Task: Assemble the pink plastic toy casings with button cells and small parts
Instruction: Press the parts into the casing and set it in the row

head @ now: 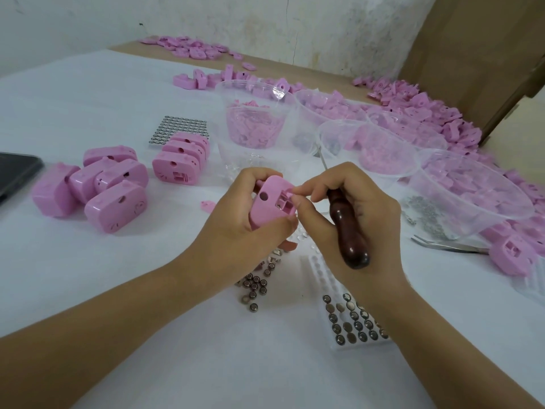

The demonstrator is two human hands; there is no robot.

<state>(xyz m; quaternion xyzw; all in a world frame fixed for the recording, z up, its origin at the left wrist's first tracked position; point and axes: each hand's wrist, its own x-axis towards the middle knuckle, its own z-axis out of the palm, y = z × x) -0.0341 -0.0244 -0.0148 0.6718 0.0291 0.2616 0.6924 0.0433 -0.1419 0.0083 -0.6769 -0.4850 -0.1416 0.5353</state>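
My left hand (pixel 236 219) grips a pink toy casing (pixel 269 202) above the table, its open battery compartment facing right. My right hand (pixel 348 208) holds a dark wooden-handled screwdriver (pixel 351 234) in its palm, while its thumb and forefinger pinch a small pink part (pixel 290 193) at the compartment's edge. Loose button cells (pixel 255 286) lie on the white table below my hands. A clear tray of button cells (pixel 352 323) sits near my right wrist.
Finished pink casings (pixel 97 184) are piled at the left, more stand in a row (pixel 180 160) beside a sheet of button cells (pixel 180 129). Clear plastic bowls (pixel 460 187) of pink parts line the right. Metal tweezers (pixel 445 245) and a dark phone (pixel 14 169) lie on the table.
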